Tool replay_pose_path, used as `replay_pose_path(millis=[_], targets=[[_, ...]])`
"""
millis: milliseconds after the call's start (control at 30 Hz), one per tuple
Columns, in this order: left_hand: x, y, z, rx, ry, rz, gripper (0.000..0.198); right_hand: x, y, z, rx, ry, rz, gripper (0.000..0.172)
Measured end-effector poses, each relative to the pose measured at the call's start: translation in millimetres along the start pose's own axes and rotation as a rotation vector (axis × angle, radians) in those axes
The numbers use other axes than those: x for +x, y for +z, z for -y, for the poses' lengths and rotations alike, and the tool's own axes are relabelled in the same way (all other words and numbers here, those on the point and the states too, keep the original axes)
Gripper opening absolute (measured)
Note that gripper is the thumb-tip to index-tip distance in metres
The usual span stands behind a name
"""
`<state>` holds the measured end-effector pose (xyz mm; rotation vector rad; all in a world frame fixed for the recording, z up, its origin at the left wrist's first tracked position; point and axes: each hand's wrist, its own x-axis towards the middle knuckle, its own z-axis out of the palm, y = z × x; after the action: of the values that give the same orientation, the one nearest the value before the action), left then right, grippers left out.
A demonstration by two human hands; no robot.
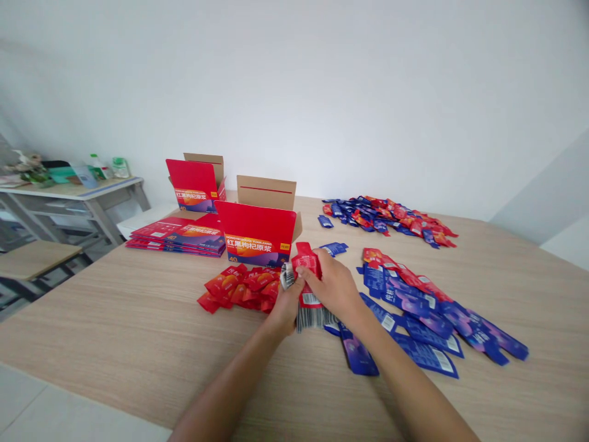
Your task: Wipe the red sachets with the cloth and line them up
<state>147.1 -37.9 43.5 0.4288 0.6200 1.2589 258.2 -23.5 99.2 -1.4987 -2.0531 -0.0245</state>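
Above the middle of the table, my left hand (287, 306) and my right hand (338, 282) are closed on a bundle of pouches. The front one is a red pouch (309, 299) with a barcode on it. Black-and-white striped edges show below and to the left of it; how many pouches are in the bundle is hidden. Left of my hands lies a pile of red pouches (239, 288) in front of an open red carton (257, 236). Several blue pouches (423, 353) are fanned out on the right, with a few red pouches (405, 270) along their far side.
A second open carton (193, 184) stands behind a stack of flat red cartons (184, 236) at the left. A mixed heap of red and blue pouches (386, 215) lies at the back of the wooden table (138, 331). Another desk (69, 195) stands far left.
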Motion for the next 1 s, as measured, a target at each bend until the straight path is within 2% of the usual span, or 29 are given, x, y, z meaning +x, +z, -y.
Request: replay_pose_path(millis=[100, 167, 267, 400, 700, 867, 1000], targets=[[-2.6, -0.6, -3.0, -0.049, -0.173, 0.065, 0.043, -2.2, 4.2, 2.5, -0.028, -0.008, -0.05, 0.03], [-3.5, -1.9, -1.6, -0.062, -0.204, 0.113, 0.05, -3.3, 7.2, 0.8, -0.038, -0.012, -0.082, 0.029], [-2.9, -3.5, 3.2, -0.056, -0.174, 0.17, 0.056, -4.0, 9.9, -3.6, -0.025, -0.034, -0.145, 0.029], [1.0, -2.5, 10.4, -0.048, -0.116, 0.192, 0.051, -3.9, 8.7, -5.4, -0.033, -0.098, -0.218, 0.031], [1.5, -0.4, 17.0, -0.05, -0.122, 0.216, 0.04, -1.5, -1.2, -13.5, -0.11, -0.095, -0.21, 0.035], [-4.1, -3.4, 10.3, -0.056, -0.138, 0.23, 0.053, 0.9, -1.0, -11.0, -0.106, -0.025, -0.153, 0.039], [-8.5, -1.1, -1.4, -0.124, -0.158, 0.196, 0.062, -0.2, 7.4, -4.2, -0.136, -0.097, -0.218, 0.046]])
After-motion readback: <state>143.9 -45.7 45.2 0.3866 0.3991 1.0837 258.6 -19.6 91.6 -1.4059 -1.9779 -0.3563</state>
